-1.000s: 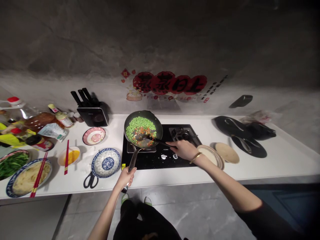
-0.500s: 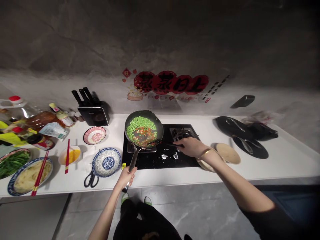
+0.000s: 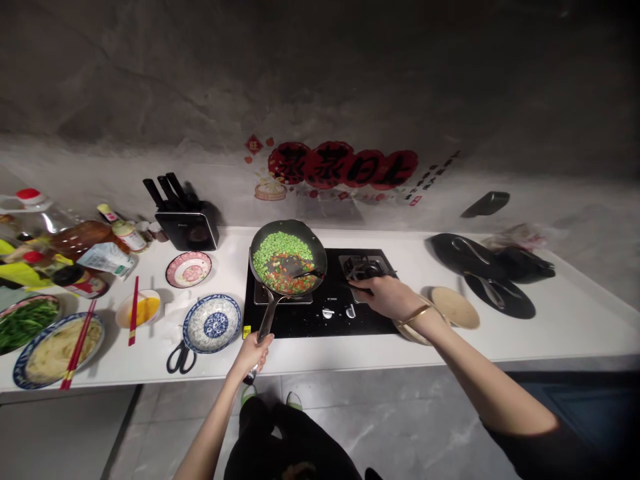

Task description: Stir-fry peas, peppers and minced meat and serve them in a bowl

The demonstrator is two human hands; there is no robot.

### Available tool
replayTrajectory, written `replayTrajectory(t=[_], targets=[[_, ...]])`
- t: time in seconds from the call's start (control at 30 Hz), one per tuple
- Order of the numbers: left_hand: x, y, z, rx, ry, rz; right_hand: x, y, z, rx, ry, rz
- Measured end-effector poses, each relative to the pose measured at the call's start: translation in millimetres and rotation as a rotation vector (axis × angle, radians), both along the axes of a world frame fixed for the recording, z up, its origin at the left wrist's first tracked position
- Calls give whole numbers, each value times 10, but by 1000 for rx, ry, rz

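Left hand (image 3: 254,353) on the pan (image 3: 319,250), right hand (image 3: 390,297) on the spatula (image 3: 311,273) — the two well apart.
Noodles (image 3: 47,357) lie far left, red chopsticks (image 3: 80,347) across their bowl; next come the egg (image 3: 146,311), in a bowl under another red pair, then scissors (image 3: 181,360) just beside the blue plate (image 3: 213,327). The left hand wraps round the pan's handle; the pan is over the left side of the stove (image 3: 295,327), peas (image 3: 280,250) mostly at its far side, red bits (image 3: 286,264) nearer. The spatula's head is among them — the right hand's fingers close on its handle. A tan dish (image 3: 455,307) sits further right.
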State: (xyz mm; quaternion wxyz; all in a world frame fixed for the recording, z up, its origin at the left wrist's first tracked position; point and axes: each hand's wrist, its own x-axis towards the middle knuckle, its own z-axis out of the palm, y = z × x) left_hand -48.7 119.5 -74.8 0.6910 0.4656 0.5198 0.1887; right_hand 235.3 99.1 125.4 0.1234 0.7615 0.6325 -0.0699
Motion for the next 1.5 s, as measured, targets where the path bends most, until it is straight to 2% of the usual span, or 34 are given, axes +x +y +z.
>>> replayTrajectory(t=[0.07,0.13,0.3,0.43,0.53,0.67,0.77,0.87,1.0,1.1,1.27,1.5], targets=[[1,-4,2,-3,-3,-3,0,-25,32,-44,-18,6],[2,-6,8,-3,-6,-5,-31,-10,-13,-35,-14,10],[6,1,41,-12,-3,-5,-139,123,-255,165,27,-20],[7,6,51,-20,-6,1,-196,174,-318,135,16,77],[5,3,35,-25,-12,7,-174,111,-198,45,-45,128],[0,-4,10,-16,-34,2,-63,-4,73,-9,-76,71],[1,-7,7,-14,-41,0,-28,-25,142,-65,-30,73],[7,-9,14,-4,-29,-6,-70,14,39,-42,3,76],[10,-8,17,9,-12,-9,-154,121,-142,114,11,15],[3,-1,15,5,-15,-9,-225,191,-230,182,30,20],[1,5,15,5,-16,-15,-322,138,-322,118,-36,80],[9,-10,-17,14,-2,-7,-319,40,-414,115,-21,-20]])
